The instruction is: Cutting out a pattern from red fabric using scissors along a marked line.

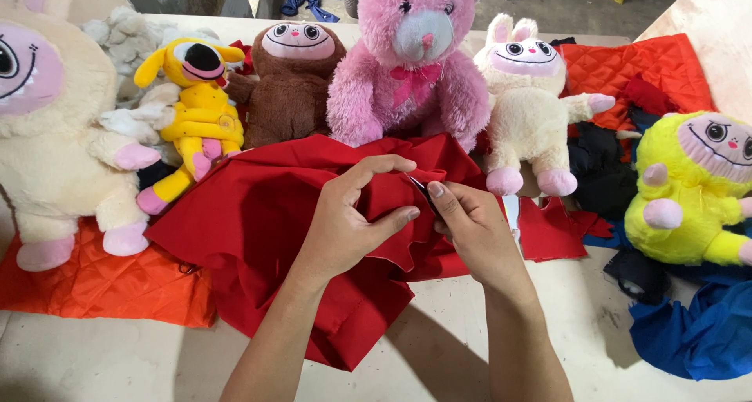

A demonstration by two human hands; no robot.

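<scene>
A large piece of red cloth lies bunched on the pale table in front of me. My left hand pinches a raised fold of it between thumb and fingers. My right hand grips the same fold from the right, thumb and forefinger closed on its edge; a small dark thing shows at the fingertips, too small to identify. Both hands meet at the fold.
A row of plush toys stands behind the cloth: a cream one, a yellow one, a brown one, a pink bear, a cream rabbit, a yellow one. Orange quilted fabric, red quilted fabric, blue cloth.
</scene>
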